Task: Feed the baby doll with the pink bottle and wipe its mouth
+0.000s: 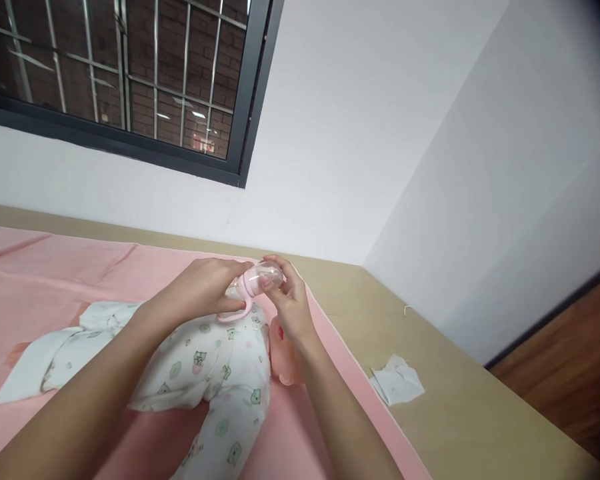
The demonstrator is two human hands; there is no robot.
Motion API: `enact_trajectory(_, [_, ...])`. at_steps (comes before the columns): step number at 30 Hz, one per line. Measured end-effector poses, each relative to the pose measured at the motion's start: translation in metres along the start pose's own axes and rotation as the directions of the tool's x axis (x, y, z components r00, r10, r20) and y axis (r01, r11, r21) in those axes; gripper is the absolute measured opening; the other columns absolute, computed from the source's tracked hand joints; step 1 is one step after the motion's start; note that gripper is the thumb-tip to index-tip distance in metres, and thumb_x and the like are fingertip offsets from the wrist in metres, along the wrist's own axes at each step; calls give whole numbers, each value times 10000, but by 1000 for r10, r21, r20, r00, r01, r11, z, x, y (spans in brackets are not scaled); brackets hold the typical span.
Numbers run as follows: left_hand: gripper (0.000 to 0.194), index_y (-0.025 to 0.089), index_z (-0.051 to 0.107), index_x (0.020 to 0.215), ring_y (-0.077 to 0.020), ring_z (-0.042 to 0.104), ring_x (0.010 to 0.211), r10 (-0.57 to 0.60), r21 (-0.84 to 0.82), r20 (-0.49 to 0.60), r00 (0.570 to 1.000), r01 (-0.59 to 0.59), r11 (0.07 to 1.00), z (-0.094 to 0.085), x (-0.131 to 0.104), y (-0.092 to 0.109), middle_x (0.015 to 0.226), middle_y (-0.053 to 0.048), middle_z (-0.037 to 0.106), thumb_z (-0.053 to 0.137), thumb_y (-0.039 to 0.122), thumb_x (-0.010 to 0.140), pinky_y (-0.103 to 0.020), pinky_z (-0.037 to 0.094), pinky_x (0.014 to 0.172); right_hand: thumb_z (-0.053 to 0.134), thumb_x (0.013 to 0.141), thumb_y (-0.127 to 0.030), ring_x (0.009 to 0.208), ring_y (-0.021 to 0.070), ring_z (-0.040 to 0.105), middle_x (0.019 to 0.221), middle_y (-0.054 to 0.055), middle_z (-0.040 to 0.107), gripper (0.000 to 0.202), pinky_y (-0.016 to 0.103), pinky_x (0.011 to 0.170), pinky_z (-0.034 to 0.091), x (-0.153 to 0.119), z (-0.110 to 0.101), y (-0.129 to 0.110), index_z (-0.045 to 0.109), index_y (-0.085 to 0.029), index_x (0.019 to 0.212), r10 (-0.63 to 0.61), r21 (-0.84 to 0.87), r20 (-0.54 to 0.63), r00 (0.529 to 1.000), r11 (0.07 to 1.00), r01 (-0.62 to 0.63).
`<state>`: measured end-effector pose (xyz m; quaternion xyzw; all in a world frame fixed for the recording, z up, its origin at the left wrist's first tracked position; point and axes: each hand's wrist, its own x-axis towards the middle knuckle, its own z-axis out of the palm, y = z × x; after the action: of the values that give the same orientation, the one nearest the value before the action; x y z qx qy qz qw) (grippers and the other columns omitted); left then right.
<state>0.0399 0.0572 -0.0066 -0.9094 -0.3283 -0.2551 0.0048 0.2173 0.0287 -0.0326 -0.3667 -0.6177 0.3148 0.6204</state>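
A baby bottle (250, 283) with a pink collar, a pink handle and a clear dome cap is held sideways between my two hands. My left hand (211, 285) wraps round its body and handle. Around the clear cap, the fingers and thumb of my right hand (291, 300) are closed. Just below the bottle lies a baby doll (220, 367) in white clothes with a green and pink animal print. Its head (283, 357) is partly hidden behind my right hand and forearm, and its legs stretch to the left.
The doll lies on a pink cloth (25, 267) spread over a light wooden surface (350, 293). A crumpled white cloth or tissue (397, 381) rests to the right. Behind are white walls and a barred, dark-framed window (241, 133).
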Motion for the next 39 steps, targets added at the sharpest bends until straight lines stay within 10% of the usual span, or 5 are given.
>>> enact_trajectory(10, [320, 277, 640, 1016, -176, 579, 672, -88, -44, -22, 996, 87, 995, 1, 2, 4, 833, 36, 690, 558, 315, 709, -258, 326, 558, 704, 745, -454, 899, 169, 574, 1026, 41, 601, 418, 275, 747, 492, 1, -2, -5, 561, -230, 1067, -53, -39, -48, 997, 998, 51])
enact_trajectory(17, [384, 252, 619, 1068, -206, 596, 720, -231, -21, -90, 969, 230, 973, -4, 4, -22, 785, 9, 668, 557, 345, 701, -259, 357, 601, 691, 749, -434, 983, 164, 575, 1108, 45, 589, 447, 326, 865, 482, 23, -58, 0, 543, -237, 1121, -221, -155, -375, 900, 973, 174])
enact_trajectory(30, [522, 219, 520, 1131, -246, 619, 907, -609, -251, -87, 788, 575, 779, 8, -12, -116, 1060, -35, 658, 591, 320, 624, -262, 427, 679, 555, 616, -244, 1104, 285, 547, 1143, 134, 584, 462, 457, 1005, 411, 21, -162, 180, 578, -177, 1072, 6, -646, -394, 919, 710, -282])
enact_trajectory(39, [477, 198, 482, 1018, -244, 618, 846, -743, -115, 10, 669, 739, 664, 39, -19, -150, 919, -52, 643, 612, 269, 564, -267, 416, 612, 537, 700, -477, 1123, 298, 538, 1256, 191, 480, 609, 443, 974, 431, 8, -169, 209, 510, -154, 1216, 55, -619, -406, 912, 718, -319])
